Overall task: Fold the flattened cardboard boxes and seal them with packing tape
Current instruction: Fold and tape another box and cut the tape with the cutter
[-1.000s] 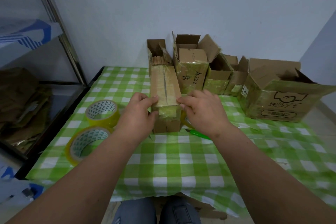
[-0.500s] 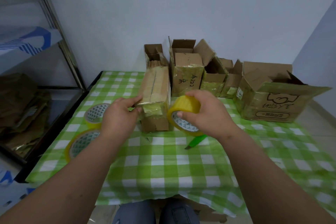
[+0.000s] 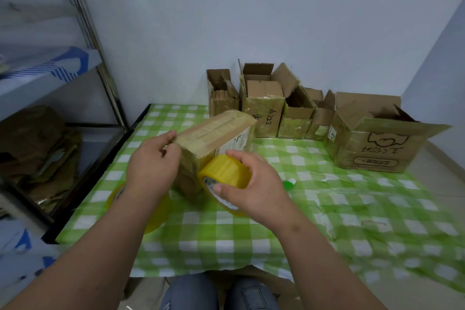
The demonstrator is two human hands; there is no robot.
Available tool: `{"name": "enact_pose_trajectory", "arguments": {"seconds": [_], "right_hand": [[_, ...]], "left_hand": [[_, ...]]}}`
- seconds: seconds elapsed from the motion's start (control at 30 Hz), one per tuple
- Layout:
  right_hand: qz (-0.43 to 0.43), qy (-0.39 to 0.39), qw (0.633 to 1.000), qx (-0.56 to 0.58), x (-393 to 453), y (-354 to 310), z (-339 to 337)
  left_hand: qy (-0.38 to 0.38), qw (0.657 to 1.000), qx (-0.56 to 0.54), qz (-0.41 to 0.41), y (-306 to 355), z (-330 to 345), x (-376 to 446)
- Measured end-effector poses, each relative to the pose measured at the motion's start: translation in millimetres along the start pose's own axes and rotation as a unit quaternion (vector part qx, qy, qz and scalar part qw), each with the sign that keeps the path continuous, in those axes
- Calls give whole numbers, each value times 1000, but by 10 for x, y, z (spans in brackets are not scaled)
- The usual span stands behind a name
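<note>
At frame centre, the left hand point(image 3: 151, 166) grips the long cardboard box point(image 3: 214, 136) by its near end, and the right hand point(image 3: 254, 184) curls around a yellow tape roll point(image 3: 224, 173) beside it. Tape already crosses the box's top seam, so sealing looks part done, while the open boxes point(image 3: 289, 108) along the wall at upper right seem still unsealed on top.

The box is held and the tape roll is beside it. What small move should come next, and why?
Probably draw the tape roll in the right hand along the box's near end face. The left hand grips that end's top corner, steadying the box, and the roll sits right against that face.
</note>
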State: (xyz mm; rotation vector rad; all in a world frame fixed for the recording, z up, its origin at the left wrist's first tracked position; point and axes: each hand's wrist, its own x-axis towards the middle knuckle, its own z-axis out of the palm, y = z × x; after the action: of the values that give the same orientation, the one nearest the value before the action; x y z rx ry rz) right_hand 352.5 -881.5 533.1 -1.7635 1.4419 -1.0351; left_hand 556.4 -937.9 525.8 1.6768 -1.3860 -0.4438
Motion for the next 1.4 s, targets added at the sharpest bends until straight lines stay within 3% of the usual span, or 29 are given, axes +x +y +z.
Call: {"name": "enact_pose_trajectory", "arguments": {"seconds": [0.13, 0.27, 0.33, 0.5, 0.77, 1.03, 1.4], "right_hand": [[10, -10, 999, 52, -144, -16, 79], [24, -11, 998, 57, -219, -6, 132], [36, -7, 996, 78, -246, 13, 155], [63, 19, 984, 166, -309, 69, 205], [95, -13, 982, 164, -396, 122, 211], [83, -33, 980, 175, -438, 163, 347], [78, -2, 977, 196, -423, 207, 282]], "left_hand": [[-92, 995, -13, -34, 20, 68, -51], [-140, 982, -109, -66, 96, 196, -51], [-141, 984, -97, -50, 115, 268, -71], [-105, 985, 63, 117, 92, 322, -119], [-177, 974, 107, 88, 102, 230, 51], [-167, 981, 96, 30, -4, 288, 221], [-161, 981, 90, 58, 68, 375, 349]]}}
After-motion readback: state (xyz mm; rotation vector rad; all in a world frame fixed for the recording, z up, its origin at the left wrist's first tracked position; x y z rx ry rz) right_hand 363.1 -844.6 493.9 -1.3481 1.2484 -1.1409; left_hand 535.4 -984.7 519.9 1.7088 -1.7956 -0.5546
